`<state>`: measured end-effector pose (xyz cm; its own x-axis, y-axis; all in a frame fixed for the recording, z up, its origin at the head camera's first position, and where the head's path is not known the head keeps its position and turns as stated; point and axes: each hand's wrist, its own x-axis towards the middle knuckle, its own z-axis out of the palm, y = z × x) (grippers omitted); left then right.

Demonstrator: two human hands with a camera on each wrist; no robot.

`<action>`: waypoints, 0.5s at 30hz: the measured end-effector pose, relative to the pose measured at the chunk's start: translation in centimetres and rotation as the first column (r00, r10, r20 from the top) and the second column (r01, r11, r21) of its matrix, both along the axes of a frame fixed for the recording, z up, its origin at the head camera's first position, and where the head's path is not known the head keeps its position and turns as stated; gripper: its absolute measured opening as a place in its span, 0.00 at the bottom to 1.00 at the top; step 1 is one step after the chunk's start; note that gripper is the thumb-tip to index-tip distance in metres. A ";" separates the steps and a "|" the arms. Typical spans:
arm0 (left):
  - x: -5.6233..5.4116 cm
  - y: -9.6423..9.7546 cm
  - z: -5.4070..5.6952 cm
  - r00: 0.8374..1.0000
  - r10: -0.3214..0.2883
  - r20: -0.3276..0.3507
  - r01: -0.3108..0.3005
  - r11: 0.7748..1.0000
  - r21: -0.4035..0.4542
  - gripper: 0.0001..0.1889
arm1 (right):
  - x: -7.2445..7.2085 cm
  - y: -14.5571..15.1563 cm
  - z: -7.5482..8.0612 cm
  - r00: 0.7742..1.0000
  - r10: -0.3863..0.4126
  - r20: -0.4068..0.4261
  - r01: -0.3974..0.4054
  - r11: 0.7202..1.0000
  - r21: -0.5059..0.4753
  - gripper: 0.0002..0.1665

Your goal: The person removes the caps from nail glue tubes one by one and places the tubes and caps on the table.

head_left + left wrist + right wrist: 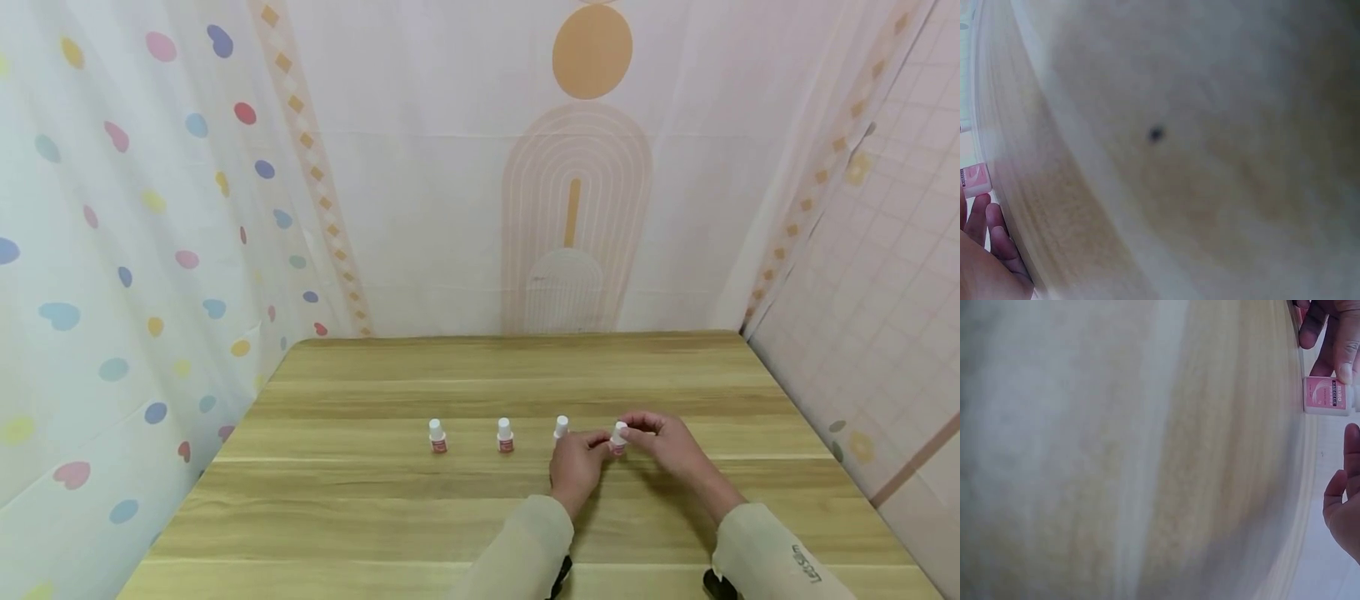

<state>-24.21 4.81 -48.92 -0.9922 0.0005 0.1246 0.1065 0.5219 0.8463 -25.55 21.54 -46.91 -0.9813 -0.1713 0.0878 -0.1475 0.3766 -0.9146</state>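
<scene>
Beige sleeves [517, 550] seen nearest, on near side of held bottle [1325, 395]. Held bottle kept upright, base apparently set on wooden tabletop [337, 517]. Body pinched on left by left hand [579, 465], digits closed to bottle's width; cap seemingly pinched by right hand's [670, 446] thumb and forefinger (contact partly hidden). Low-and-high hold judged chosen for steadiness. Left of held bottle: three similar bottles [506, 442] lined up, gaps left presumably for order; nearest partly masked by left hand.
</scene>
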 end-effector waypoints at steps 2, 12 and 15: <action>0.0 0.0 0.0 1.000 0.001 -0.002 -0.001 1.000 -0.002 0.05 | 0.0 0.0 0.0 1.000 0.013 -0.008 -0.013 1.000 -0.005 0.15; 0.3 -0.1 0.4 1.000 -0.008 -0.019 0.008 1.000 0.002 0.05 | 0.2 0.1 0.1 1.000 0.007 0.013 -0.007 1.000 0.020 0.18; 0.3 -0.2 0.4 1.000 -0.006 -0.019 0.006 1.000 0.002 0.05 | 0.2 0.1 0.1 0.999 -0.024 0.026 0.023 0.999 0.023 0.16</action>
<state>-23.89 4.64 -48.54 -0.9897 0.0063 0.1432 0.1256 0.5194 0.8453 -25.39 21.64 -46.80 -0.9870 -0.1498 0.0587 -0.1148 0.4001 -0.9093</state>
